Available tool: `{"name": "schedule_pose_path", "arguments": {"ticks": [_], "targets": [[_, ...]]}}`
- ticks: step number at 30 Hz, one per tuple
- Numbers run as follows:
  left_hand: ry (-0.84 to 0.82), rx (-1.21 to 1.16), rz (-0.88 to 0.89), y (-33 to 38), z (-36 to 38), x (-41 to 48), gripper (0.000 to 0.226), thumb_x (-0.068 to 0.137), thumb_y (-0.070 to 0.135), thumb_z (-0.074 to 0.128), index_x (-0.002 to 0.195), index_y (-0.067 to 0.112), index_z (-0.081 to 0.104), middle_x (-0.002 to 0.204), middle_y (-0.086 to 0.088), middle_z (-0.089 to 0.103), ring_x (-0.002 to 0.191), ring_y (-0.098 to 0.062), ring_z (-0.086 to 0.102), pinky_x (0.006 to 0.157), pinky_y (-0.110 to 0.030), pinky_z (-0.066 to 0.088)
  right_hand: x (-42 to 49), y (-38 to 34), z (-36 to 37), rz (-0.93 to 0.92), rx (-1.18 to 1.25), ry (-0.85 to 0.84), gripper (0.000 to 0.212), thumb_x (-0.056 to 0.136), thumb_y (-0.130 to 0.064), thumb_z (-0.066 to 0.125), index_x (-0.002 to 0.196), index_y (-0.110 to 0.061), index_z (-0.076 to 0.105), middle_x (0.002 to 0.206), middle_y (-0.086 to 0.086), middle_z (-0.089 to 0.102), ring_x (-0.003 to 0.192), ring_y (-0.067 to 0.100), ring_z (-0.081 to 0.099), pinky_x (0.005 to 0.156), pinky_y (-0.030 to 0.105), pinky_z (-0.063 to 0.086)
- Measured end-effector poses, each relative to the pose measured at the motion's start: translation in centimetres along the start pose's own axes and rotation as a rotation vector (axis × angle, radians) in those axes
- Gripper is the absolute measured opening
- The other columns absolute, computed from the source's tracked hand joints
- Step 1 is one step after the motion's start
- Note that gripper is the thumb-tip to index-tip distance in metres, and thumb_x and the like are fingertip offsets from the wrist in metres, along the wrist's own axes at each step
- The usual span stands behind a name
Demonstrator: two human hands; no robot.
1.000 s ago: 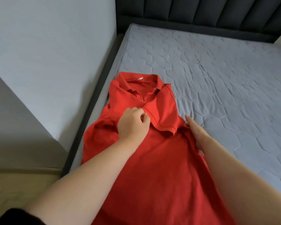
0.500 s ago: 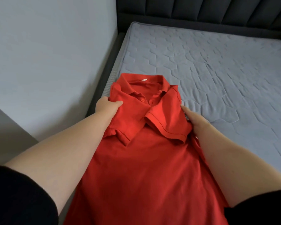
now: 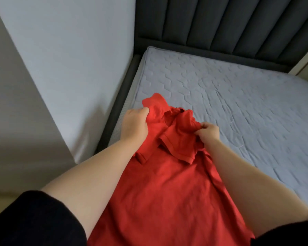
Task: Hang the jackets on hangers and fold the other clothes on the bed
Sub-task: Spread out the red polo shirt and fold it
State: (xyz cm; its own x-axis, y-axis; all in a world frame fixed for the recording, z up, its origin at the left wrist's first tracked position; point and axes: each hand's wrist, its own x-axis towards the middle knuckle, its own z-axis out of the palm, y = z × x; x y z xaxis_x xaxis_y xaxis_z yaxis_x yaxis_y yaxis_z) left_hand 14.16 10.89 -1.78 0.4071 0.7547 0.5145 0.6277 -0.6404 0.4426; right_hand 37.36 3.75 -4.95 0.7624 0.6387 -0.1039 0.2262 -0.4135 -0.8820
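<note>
Red polo shirt (image 3: 167,189) on bed (image 3: 238,103) — both hands gripping shoulders

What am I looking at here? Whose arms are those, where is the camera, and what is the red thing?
There is no machine here. A person wears a camera on their head, so you see what they see: their own two arms reaching forward and down. The red thing is a polo shirt lying on a grey mattress. The left hand has a grip on the shirt's top near the collar, and the right hand pinches the other shoulder, so the top is bunched up. Both short sleeves are already tucked across the front. Behind the mattress stands a dark padded headboard, and a pale wall runs along the left.
</note>
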Motion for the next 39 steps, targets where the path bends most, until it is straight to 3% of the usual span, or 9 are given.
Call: {"name": "schedule_pose_path", "arguments": {"ticks": [5,10,15,21,26,28,31,36,39], "targets": [[-0.022,0.216,0.435,-1.1,-2.2,-8.2,0.020,0.079,0.005,0.051,0.081,0.003,0.071,0.123,-0.017,0.062,0.114,-0.036,0.058,0.091,-0.048,0.048,-6.4,2.9,-2.8,-0.026,0.095,0.045,0.037,0.068,0.021,0.045,0.068,-0.010,0.065,0.050,-0.005,0.059,0.049,0.009,0.051,0.044,0.016,0.040],[-0.108,0.097,-0.156,-1.2,-2.9,-16.9,0.032,0.049,-0.020,0.066,0.067,0.006,0.070,0.109,-0.021,0.064,0.100,-0.043,0.059,0.083,-0.048,0.049,-11.3,8.5,-5.9,0.073,-0.123,0.048,0.035,0.072,0.018,0.043,0.086,0.001,0.070,0.074,0.012,0.061,0.054,0.017,0.050,0.043,0.014,0.036],[-0.081,-0.117,-0.538,1.9,-2.2,-19.5,0.022,0.077,-0.005,0.056,0.089,0.006,0.071,0.096,-0.011,0.061,0.096,-0.034,0.056,0.078,-0.039,0.043,-13.1,6.4,-7.0,0.082,0.054,0.083,0.018,0.085,0.000,0.050,0.093,0.007,0.064,0.079,0.010,0.060,0.072,0.019,0.053,0.060,0.023,0.043],[-0.387,-0.096,-0.715,2.8,-3.0,-17.0,0.044,0.091,0.036,0.052,0.128,0.013,0.052,0.117,-0.009,0.063,0.113,-0.030,0.055,0.091,-0.036,0.043,-13.2,3.0,-7.0,0.444,0.170,-0.056,0.038,0.086,-0.049,0.053,0.074,-0.013,0.055,0.070,0.005,0.049,0.057,0.018,0.041,0.054,0.026,0.031],[-0.490,0.258,-0.498,3.2,-3.9,-17.0,0.033,0.093,0.036,0.049,0.115,0.013,0.061,0.113,-0.010,0.064,0.107,-0.031,0.058,0.085,-0.036,0.047,-15.5,6.7,-6.8,0.398,-0.294,-0.130,0.066,0.080,-0.048,0.067,0.122,0.002,0.056,0.120,0.017,0.059,0.110,0.031,0.057,0.082,0.031,0.043],[-0.514,0.151,-0.519,3.5,-3.6,-17.2,0.033,0.093,0.035,0.051,0.113,0.011,0.060,0.112,-0.011,0.065,0.099,-0.029,0.063,0.083,-0.034,0.048,-16.6,7.8,-6.8,0.366,-0.299,-0.114,0.062,0.082,-0.043,0.067,0.121,0.004,0.057,0.118,0.021,0.061,0.107,0.032,0.058,0.082,0.032,0.044],[-0.611,-0.108,-0.790,3.6,-3.5,-17.8,0.038,0.089,0.042,0.057,0.104,0.008,0.050,0.087,-0.012,0.068,0.052,-0.019,0.066,0.057,-0.025,0.052,-17.7,8.1,-6.9,0.345,-0.274,-0.115,0.047,0.084,-0.034,0.068,0.107,0.006,0.062,0.103,0.020,0.064,0.089,0.031,0.060,0.069,0.030,0.041],[-0.518,-0.897,-1.175,3.1,-2.8,-18.7,0.022,0.091,0.014,0.060,0.109,0.003,0.056,0.097,-0.013,0.062,0.083,-0.024,0.061,0.070,-0.033,0.051,-18.3,7.0,-6.7,0.468,0.206,-0.248,0.029,0.089,-0.004,0.059,0.115,0.007,0.057,0.060,0.007,0.067,0.051,0.019,0.063,0.050,0.028,0.054],[-0.246,-1.261,-1.270,2.6,-3.7,-17.9,0.016,0.093,-0.001,0.048,0.099,0.012,0.056,0.084,-0.005,0.061,0.067,-0.012,0.062,0.057,-0.023,0.052,-17.6,4.9,-6.5,0.359,0.441,-0.236,0.029,0.092,0.001,0.052,0.120,0.003,0.057,0.061,0.000,0.069,0.058,0.016,0.065,0.073,0.040,0.057]]}}
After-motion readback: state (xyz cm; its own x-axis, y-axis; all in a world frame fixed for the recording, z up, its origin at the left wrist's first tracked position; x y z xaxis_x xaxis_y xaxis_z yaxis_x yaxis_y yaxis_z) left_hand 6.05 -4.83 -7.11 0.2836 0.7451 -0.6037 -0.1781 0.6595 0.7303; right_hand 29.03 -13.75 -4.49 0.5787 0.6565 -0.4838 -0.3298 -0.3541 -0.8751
